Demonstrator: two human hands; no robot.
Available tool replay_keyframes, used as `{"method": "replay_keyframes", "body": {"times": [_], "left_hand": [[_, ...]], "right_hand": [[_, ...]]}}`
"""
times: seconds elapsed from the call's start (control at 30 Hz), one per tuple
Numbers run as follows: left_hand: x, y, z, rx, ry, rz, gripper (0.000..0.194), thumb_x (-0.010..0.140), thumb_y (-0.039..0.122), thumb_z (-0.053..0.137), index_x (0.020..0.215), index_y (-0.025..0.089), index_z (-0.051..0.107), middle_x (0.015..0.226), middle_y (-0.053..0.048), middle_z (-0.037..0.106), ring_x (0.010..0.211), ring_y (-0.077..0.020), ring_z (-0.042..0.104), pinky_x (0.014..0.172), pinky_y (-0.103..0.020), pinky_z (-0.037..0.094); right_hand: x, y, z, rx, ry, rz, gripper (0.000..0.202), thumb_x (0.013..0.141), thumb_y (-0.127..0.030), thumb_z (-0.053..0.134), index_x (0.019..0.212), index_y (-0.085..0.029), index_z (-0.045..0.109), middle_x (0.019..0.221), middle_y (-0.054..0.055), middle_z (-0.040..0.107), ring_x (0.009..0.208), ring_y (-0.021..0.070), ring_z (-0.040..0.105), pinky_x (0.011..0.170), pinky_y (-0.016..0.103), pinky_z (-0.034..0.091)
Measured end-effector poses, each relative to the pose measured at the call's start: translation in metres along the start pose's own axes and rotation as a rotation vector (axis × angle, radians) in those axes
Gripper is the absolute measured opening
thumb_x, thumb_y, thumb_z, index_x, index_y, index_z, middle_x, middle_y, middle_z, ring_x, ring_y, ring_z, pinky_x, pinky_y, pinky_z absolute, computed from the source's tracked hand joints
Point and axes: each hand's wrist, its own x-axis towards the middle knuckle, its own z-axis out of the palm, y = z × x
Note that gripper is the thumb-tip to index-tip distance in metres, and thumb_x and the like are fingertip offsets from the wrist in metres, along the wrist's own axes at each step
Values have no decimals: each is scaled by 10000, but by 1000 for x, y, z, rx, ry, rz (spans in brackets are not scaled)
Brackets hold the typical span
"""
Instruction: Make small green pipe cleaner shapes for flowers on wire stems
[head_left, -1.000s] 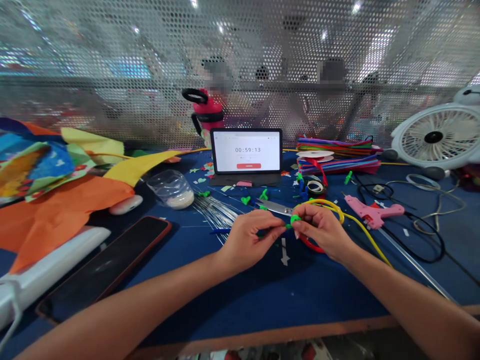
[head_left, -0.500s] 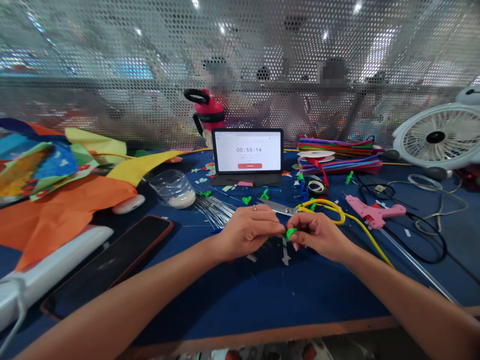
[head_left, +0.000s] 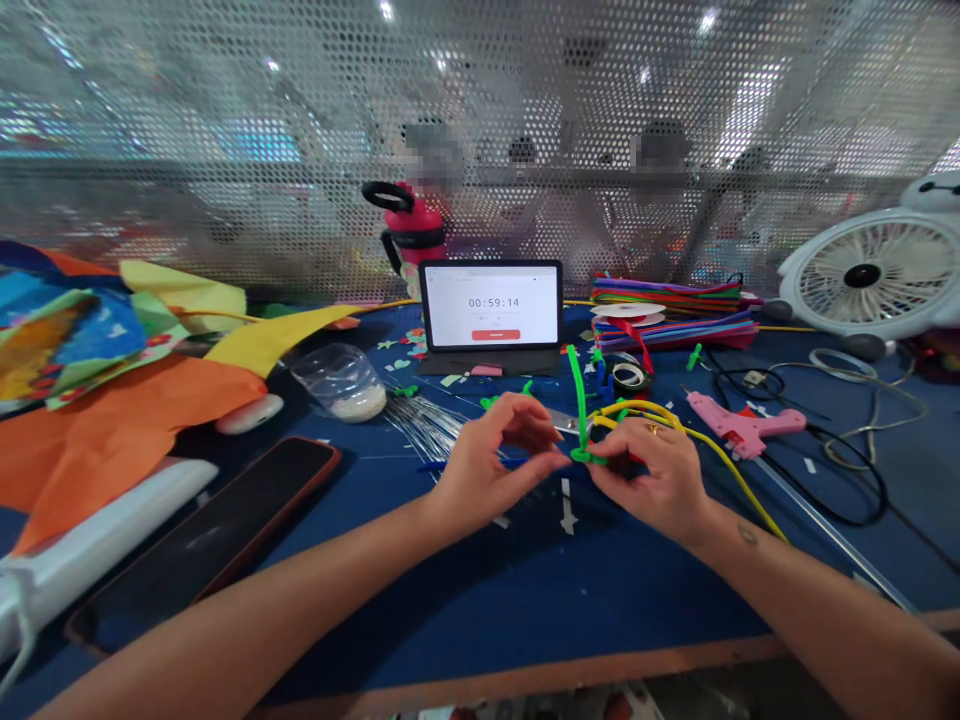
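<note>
Both forearms reach in over blue counter [head_left: 465,600] edge. Left hand [head_left: 491,455] and right hand [head_left: 652,470] meet mid-counter, fingertips pinched on green stem [head_left: 579,400] at its looped base, likely to steady it; free end stands upright. Phone [head_left: 210,530] left. Yellow wire [head_left: 675,420], glue gun [head_left: 739,422] just beyond. Tablet [head_left: 491,303] farther, timer showing.

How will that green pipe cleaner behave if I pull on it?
The green pipe cleaner stands upright from the fingers, so it probably holds a bend. It looks thin, likely very light. The right hand pinches its coiled base; a tug may uncoil it.
</note>
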Motion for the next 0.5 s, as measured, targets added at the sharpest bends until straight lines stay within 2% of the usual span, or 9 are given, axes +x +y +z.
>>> {"method": "replay_keyframes", "body": {"times": [0.07,0.1,0.27,0.37,0.5], "left_hand": [[-5,4,7,-160,-133,-77,458,677,278,748,1031,185,473,903,-48,674,787,-162,667,738,-281,543],[-8,5,10,-176,-141,-94,454,671,275,752,1024,187,481,920,-49,674,803,-164,669,743,-276,544],[-12,9,15,94,-63,-29,128,778,268,644,858,181,596,807,-28,681,723,-138,642,669,-227,499],[-8,7,12,145,-55,21,100,794,269,625,805,172,602,769,-26,665,703,-131,617,663,-220,469],[-2,5,7,135,-87,40,99,812,267,601,796,171,589,761,-24,645,712,-129,596,674,-224,449]], "right_hand": [[-2,2,3,-22,-12,-4,70,760,-175,612,714,-228,605,600,0,616,546,132,556,540,262,431],[-4,2,4,-26,-29,9,69,759,-179,613,714,-231,607,606,1,621,552,134,562,539,262,434],[-8,2,8,18,-137,59,38,745,-208,627,734,-236,605,646,7,638,605,153,596,569,276,457],[-5,0,6,131,-179,110,95,734,-169,604,807,-226,586,683,0,625,607,136,585,589,261,459],[1,2,2,403,-170,322,76,801,-186,523,875,-201,520,712,-2,581,606,109,545,565,225,433]]}}
